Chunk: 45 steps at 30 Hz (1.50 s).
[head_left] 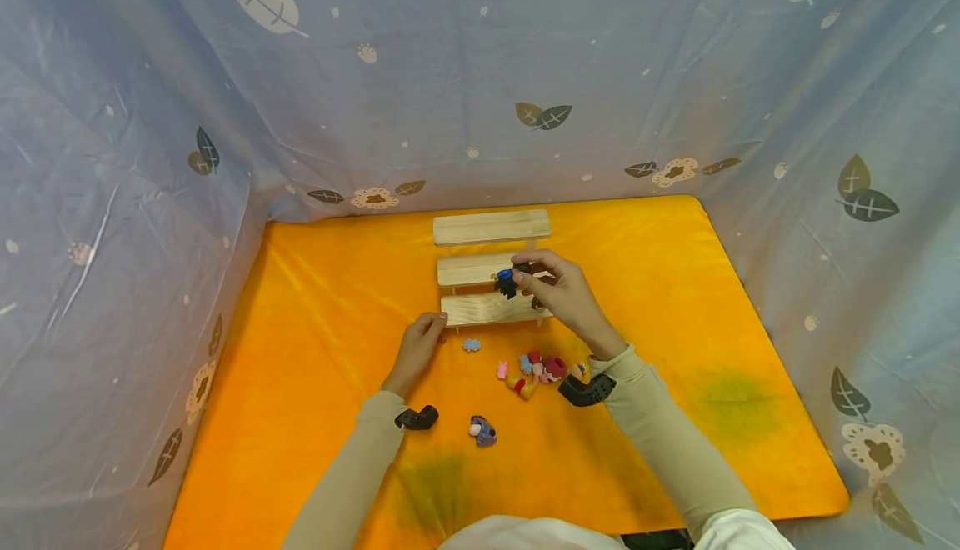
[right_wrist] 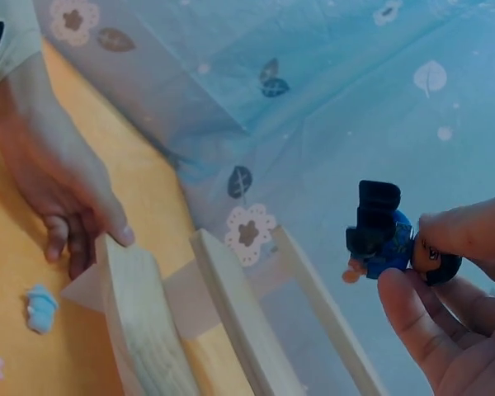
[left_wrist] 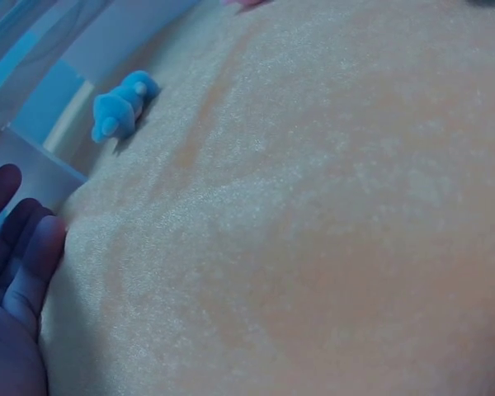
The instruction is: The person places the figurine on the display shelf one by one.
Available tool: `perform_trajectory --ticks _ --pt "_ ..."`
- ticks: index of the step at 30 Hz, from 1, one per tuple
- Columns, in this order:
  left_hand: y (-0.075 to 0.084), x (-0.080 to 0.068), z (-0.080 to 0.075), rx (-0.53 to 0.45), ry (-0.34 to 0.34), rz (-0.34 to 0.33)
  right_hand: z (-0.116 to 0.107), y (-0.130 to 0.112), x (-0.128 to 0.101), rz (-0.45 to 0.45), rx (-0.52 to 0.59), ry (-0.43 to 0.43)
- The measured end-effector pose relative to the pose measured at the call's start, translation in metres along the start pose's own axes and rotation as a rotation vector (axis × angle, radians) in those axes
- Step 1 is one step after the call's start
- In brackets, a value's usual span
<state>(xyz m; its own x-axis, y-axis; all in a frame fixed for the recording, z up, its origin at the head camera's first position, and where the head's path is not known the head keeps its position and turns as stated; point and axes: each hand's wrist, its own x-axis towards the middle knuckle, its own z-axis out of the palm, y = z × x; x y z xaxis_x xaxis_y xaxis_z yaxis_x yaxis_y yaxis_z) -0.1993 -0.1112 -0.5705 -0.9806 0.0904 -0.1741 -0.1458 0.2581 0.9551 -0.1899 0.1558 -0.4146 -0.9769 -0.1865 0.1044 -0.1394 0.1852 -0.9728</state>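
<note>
My right hand (head_left: pixel 564 293) pinches a small toy figurine (right_wrist: pixel 388 235) above the tiered wooden stand (head_left: pixel 487 310). The figurine has a blue body, black legs and black hair; it is tilted sideways, its head between thumb and fingers. At the stand's left end, my left hand (head_left: pixel 416 352) holds the corner of the front board, thumb on the edge and the other fingers lower down. A small dark brown thing (head_left: pixel 537 303) shows on the front board's right part, partly behind the right hand. A light-blue toy (left_wrist: pixel 120 107) lies just in front of the stand.
Several colourful toys lie bunched on the orange cloth (head_left: pixel 322 325) below the right wrist, among them a pink one (head_left: pixel 502 370) and a yellow and red one (head_left: pixel 521 385). A grey-purple toy (head_left: pixel 483 431) lies nearer the body. Patterned curtains (head_left: pixel 480 75) surround the table.
</note>
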Motion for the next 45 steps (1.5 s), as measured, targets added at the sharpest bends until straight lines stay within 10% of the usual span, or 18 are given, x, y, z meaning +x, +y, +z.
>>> perform_trajectory --ticks 45 --pt "-0.001 0.000 -0.001 -0.008 -0.005 0.003 -0.011 0.020 0.017 -0.095 -0.319 0.101"
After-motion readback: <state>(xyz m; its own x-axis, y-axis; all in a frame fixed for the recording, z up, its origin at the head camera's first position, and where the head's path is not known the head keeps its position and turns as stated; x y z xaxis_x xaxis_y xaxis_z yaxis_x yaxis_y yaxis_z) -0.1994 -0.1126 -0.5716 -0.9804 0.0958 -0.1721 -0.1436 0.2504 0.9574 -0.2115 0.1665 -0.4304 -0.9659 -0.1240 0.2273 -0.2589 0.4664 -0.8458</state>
